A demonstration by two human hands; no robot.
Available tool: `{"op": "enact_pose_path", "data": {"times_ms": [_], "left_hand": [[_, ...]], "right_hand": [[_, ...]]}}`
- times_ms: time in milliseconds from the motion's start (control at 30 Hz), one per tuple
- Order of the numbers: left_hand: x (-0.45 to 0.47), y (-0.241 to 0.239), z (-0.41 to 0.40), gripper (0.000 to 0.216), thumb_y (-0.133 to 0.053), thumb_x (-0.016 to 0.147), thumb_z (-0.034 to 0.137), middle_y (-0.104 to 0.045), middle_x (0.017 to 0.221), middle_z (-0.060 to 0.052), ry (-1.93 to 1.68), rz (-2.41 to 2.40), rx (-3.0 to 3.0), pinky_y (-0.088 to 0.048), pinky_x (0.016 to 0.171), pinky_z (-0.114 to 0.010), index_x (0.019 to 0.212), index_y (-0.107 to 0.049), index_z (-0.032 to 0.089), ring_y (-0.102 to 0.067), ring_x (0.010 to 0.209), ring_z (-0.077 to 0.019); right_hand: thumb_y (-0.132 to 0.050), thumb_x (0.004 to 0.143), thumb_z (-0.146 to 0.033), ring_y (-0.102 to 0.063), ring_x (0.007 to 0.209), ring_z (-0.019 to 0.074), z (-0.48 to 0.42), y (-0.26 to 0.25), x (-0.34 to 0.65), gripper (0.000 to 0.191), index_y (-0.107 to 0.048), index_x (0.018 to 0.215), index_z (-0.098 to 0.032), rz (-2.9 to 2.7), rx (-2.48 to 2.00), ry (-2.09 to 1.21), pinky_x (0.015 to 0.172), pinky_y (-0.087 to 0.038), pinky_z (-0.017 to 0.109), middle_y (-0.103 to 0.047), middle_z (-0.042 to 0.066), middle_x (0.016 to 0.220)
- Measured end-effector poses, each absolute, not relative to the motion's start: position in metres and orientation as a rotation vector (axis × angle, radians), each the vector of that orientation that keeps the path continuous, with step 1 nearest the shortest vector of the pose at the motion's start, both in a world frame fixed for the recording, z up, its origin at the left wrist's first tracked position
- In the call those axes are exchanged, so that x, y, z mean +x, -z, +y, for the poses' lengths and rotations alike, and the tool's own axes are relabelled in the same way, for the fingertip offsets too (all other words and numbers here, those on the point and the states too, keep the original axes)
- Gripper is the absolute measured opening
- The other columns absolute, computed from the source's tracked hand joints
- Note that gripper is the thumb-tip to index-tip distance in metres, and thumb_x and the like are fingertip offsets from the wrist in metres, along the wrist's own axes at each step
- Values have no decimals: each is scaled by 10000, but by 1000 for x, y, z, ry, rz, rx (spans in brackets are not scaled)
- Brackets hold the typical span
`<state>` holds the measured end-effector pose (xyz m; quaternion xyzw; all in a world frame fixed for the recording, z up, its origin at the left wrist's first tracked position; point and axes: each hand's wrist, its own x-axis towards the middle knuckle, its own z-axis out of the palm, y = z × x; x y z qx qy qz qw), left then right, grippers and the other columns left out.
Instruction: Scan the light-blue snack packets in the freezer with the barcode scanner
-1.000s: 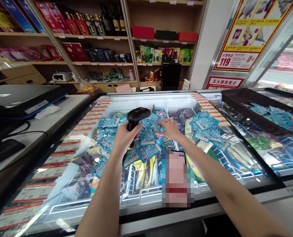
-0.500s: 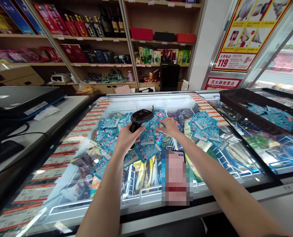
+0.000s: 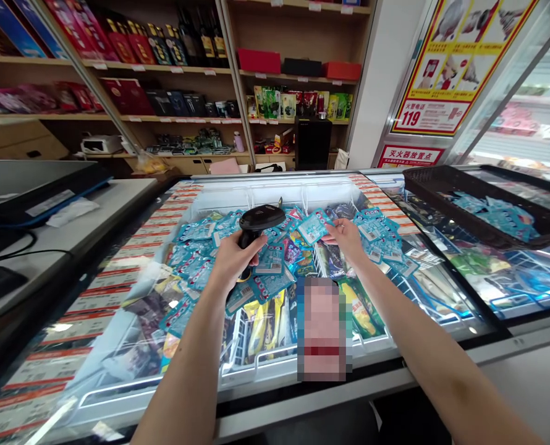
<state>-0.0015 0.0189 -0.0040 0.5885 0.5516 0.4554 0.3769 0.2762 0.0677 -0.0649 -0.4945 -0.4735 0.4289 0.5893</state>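
My left hand [image 3: 236, 256] is wrapped round the handle of a black barcode scanner [image 3: 262, 216], its head pointing right. In my right hand [image 3: 346, 238] the fingertips pinch the right edge of a blue packet [image 3: 313, 227], held up just right of the scanner. Beneath the left hand many like blue packets [image 3: 269, 259] lie spread over the glass top of a chest freezer [image 3: 131, 371]. Another pile of blue packets [image 3: 377, 232] lies beyond my right hand. A phone [image 3: 322, 327], its screen blurred out, rests near the front edge between my forearms.
On the right a dark brown basket [image 3: 483, 232] holds more blue packets. Left of the freezer, a counter [image 3: 131, 191] carries a black device [image 3: 34, 191] and cables. Shelves [image 3: 173, 69] of bottles and boxes line the back wall, with a black box-shaped object [image 3: 313, 143] before them.
My right hand has picked up a blue packet from the heap and moved slightly right with it. The left hand keeps the scanner almost in place; the view has shifted a little.
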Motion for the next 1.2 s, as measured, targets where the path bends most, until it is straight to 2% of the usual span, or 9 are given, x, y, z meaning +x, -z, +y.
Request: {"op": "enact_pose_path", "data": {"times_ms": [267, 667, 967, 1200], "left_hand": [[10, -1, 13, 403, -691, 757, 552, -575, 488, 1, -1021, 1470, 1629, -369, 475, -238, 772, -607, 158, -524, 451, -131], [14, 1, 12, 413, -670, 774, 570, -574, 517, 8, -814, 1380, 1715, -366, 491, -247, 855, -616, 169, -515, 477, -135], [17, -2, 8, 414, -665, 774, 571, -597, 517, 7, -770, 1385, 1738, -367, 488, -239, 878, -630, 171, -532, 478, -138], [21, -6, 5, 412, -686, 747, 577, -585, 496, 5, -766, 1416, 1720, -353, 462, -243, 827, -628, 177, -532, 454, -146]], "right_hand": [[-764, 707, -410, -703, 599, 197, 65, 69, 297, 383, -477, 892, -236, -912, -1081, -1037, 591, -632, 356, -619, -60, 594], [-729, 795, -279, -716, 597, 173, 68, 68, 299, 285, -466, 896, -231, -830, -1039, -1072, 602, -645, 307, -640, -53, 601], [-774, 751, -384, -723, 622, 174, 69, 72, 299, 381, -459, 903, -233, -851, -1035, -1070, 613, -644, 302, -631, -61, 609], [-775, 725, -431, -725, 640, 177, 67, 69, 298, 422, -455, 912, -229, -851, -1061, -1058, 650, -642, 325, -629, -58, 638]]}}
